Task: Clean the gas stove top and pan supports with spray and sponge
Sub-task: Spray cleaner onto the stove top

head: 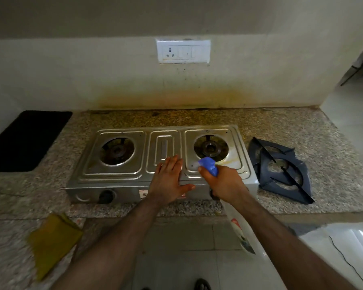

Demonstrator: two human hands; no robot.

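A steel two-burner gas stove [122,174] sits on the granite counter, both burners bare. My left hand [168,181] lies flat, fingers apart, on the stove's front middle. My right hand [224,183] grips a spray bottle [241,233] with a blue trigger head [208,165] aimed at the right burner area; the clear body hangs below my wrist. Two dark pan supports [281,170] lie stacked on the counter right of the stove. A yellow cloth or sponge [52,241] rests on the counter edge at the lower left.
A black mat [25,141] lies at the left of the counter [333,143]. A white switch and socket plate [183,51] is on the stained wall behind. Tiled floor shows below, with a thin black cable [348,262] at the lower right.
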